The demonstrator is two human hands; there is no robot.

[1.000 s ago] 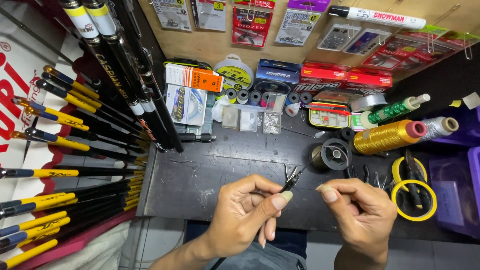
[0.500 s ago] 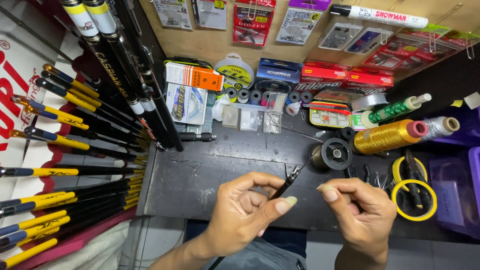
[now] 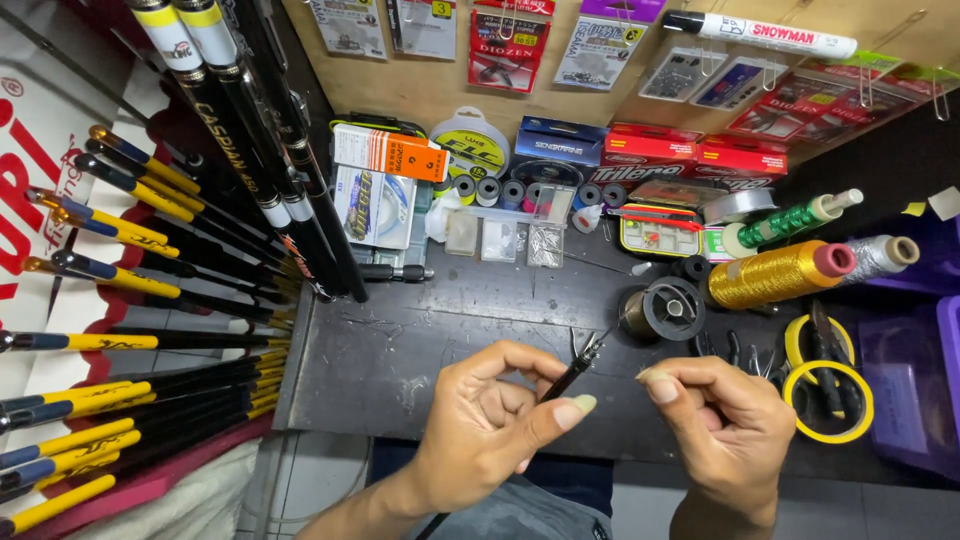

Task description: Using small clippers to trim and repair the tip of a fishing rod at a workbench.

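Observation:
My left hand (image 3: 495, 425) grips a thin black rod-like tool (image 3: 578, 366) between thumb and fingers, its tip pointing up and to the right above the dark workbench (image 3: 400, 350). My right hand (image 3: 725, 420) is just to the right of that tip, thumb and forefinger pinched together as if on something very fine; I cannot make out a line or hook in it. Both hands hover near the bench's front edge.
Black and yellow fishing rods (image 3: 130, 300) lean and lie at the left. A gold thread spool (image 3: 775, 272), a black line spool (image 3: 665, 310), yellow tape rolls with scissors (image 3: 825, 390), small tackle boxes (image 3: 385, 205) and hanging hook packets (image 3: 505, 45) crowd the back and right.
The hands have barely shifted; the left thumb has stretched out a little toward the right hand, and the tool tip stays near the same spot.

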